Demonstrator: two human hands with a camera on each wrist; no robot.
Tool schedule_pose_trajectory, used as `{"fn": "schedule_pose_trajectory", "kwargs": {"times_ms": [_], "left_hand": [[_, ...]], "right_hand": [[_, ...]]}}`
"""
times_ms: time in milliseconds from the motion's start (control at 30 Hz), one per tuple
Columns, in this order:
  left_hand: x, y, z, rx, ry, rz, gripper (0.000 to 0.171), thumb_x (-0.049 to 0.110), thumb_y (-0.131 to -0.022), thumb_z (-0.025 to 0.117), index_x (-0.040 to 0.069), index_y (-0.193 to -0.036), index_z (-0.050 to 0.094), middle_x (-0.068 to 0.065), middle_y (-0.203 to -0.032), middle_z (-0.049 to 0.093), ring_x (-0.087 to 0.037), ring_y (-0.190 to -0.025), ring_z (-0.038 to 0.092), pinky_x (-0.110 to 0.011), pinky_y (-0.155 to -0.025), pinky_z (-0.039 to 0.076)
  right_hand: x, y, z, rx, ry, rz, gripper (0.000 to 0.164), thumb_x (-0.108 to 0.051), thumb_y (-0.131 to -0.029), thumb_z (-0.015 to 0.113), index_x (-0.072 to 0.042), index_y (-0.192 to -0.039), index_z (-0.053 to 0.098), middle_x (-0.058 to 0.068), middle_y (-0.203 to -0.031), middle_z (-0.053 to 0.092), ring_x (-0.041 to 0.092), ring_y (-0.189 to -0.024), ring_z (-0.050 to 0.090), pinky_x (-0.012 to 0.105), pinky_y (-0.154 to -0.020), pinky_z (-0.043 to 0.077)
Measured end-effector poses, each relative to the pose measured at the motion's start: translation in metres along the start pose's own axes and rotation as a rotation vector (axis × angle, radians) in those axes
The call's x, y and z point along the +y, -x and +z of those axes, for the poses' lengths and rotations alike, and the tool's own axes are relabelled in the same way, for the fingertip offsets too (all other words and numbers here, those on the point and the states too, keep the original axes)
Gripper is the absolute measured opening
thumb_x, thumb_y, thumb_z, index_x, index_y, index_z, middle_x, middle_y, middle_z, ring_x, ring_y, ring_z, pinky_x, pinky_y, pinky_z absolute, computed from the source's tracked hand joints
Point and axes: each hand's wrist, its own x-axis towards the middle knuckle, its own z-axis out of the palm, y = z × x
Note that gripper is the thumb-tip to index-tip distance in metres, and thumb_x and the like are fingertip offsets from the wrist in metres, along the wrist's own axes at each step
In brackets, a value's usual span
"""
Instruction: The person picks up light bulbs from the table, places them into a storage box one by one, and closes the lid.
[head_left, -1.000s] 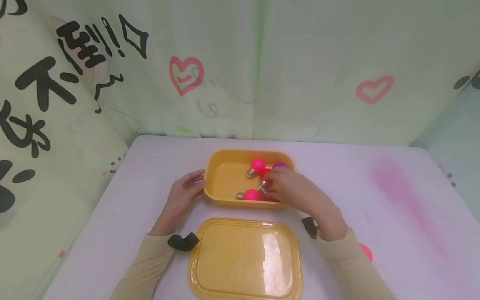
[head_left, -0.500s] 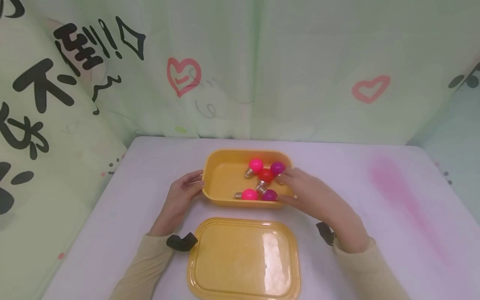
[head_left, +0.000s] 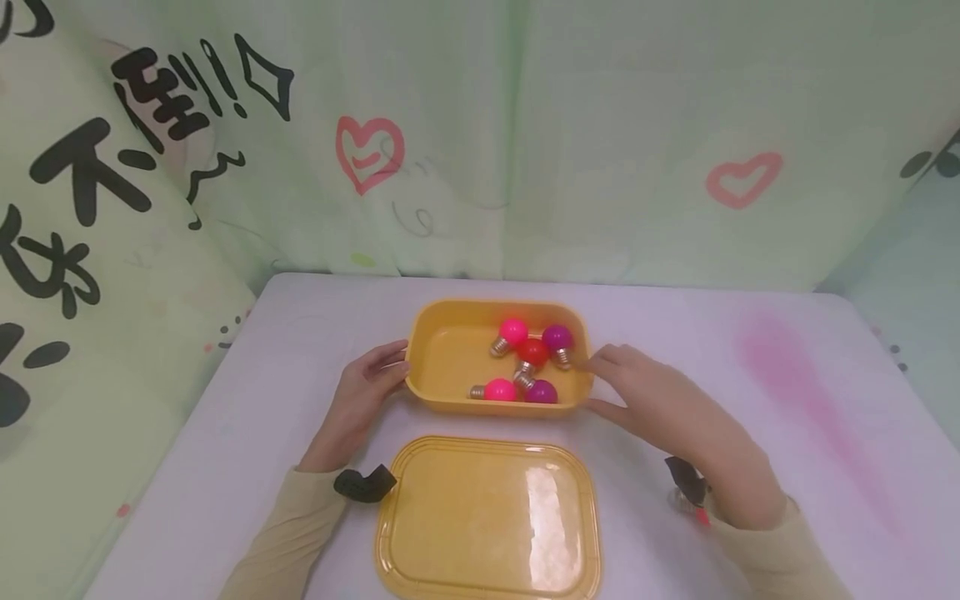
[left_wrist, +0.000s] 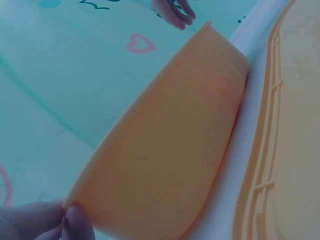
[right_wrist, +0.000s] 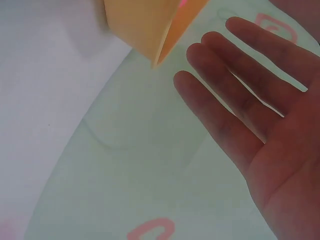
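Note:
A yellow plastic box (head_left: 450, 357) stands in the middle of the table with several toy light bulbs inside. Pink (head_left: 513, 332), red (head_left: 533, 351) and purple bulbs (head_left: 557, 337) lie toward its right side, their metal screw bases showing. My left hand (head_left: 362, 396) grips the box's left end; in the left wrist view, its thumb and fingers pinch the rim (left_wrist: 150, 85). Beside the right end is my right hand (head_left: 656, 404), fingers extended and nothing held. The right wrist view shows that palm (right_wrist: 250, 100) with straight fingers, apart from the box corner (right_wrist: 132, 30).
Nearer the front lies a flat yellow lid (head_left: 480, 517). One more bulb (head_left: 681, 500) peeks out from under the right wrist, partly hidden by the wrist strap and sleeve. A patterned curtain (head_left: 600, 125) hangs behind the white table (head_left: 675, 321).
My right hand has come out of the box and moved right, letting go of the bulbs and uncovering the purple ones. The left hand has stayed at the box's left end.

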Motion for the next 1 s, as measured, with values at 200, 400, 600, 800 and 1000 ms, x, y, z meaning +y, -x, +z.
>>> {"fn": "schedule_pose_trajectory", "kwargs": {"times_ms": [200, 400, 600, 800, 1000], "left_hand": [[0.000, 0.004, -0.003, 0.004, -0.025, 0.001, 0.045, 0.014, -0.097, 0.064, 0.005, -0.140, 0.053, -0.017, -0.136, 0.054, -0.022, -0.116, 0.058, -0.022, -0.091, 0.055], [-0.001, 0.004, -0.003, 0.015, -0.020, -0.013, 0.046, 0.012, -0.096, 0.065, 0.005, -0.140, 0.053, -0.016, -0.136, 0.054, -0.019, -0.113, 0.058, -0.020, -0.089, 0.054], [0.000, 0.003, -0.003, 0.005, -0.031, 0.002, 0.045, 0.013, -0.096, 0.065, 0.005, -0.139, 0.053, -0.016, -0.136, 0.055, -0.022, -0.115, 0.059, -0.023, -0.091, 0.055], [0.001, 0.001, -0.002, 0.007, -0.028, 0.003, 0.044, 0.014, -0.096, 0.065, 0.006, -0.138, 0.055, -0.016, -0.135, 0.056, -0.023, -0.115, 0.059, -0.022, -0.091, 0.055], [0.001, 0.001, 0.000, 0.004, -0.019, -0.007, 0.045, 0.013, -0.096, 0.065, 0.005, -0.139, 0.054, -0.016, -0.136, 0.055, -0.023, -0.117, 0.058, -0.022, -0.091, 0.054]], "right_hand": [[0.005, 0.011, -0.002, -0.022, 0.020, 0.024, 0.043, -0.026, -0.086, 0.078, -0.005, -0.121, 0.066, 0.010, -0.115, 0.065, 0.029, -0.108, 0.061, 0.049, -0.090, 0.056], [0.012, 0.025, -0.003, -0.024, 0.030, 0.050, 0.044, -0.026, -0.086, 0.078, -0.005, -0.123, 0.065, 0.011, -0.119, 0.064, 0.031, -0.111, 0.060, 0.050, -0.091, 0.055], [0.020, 0.038, -0.001, -0.033, 0.045, 0.071, 0.045, -0.026, -0.085, 0.079, -0.005, -0.122, 0.066, 0.013, -0.119, 0.065, 0.032, -0.110, 0.061, 0.052, -0.090, 0.055], [0.027, 0.050, 0.002, -0.060, 0.051, 0.103, 0.045, -0.026, -0.084, 0.080, -0.006, -0.121, 0.066, 0.013, -0.117, 0.065, 0.034, -0.110, 0.061, 0.053, -0.090, 0.055], [0.037, 0.064, 0.007, -0.040, 0.056, 0.088, 0.042, -0.027, -0.083, 0.080, -0.008, -0.118, 0.067, 0.007, -0.113, 0.065, 0.029, -0.105, 0.063, 0.049, -0.088, 0.056]]}}
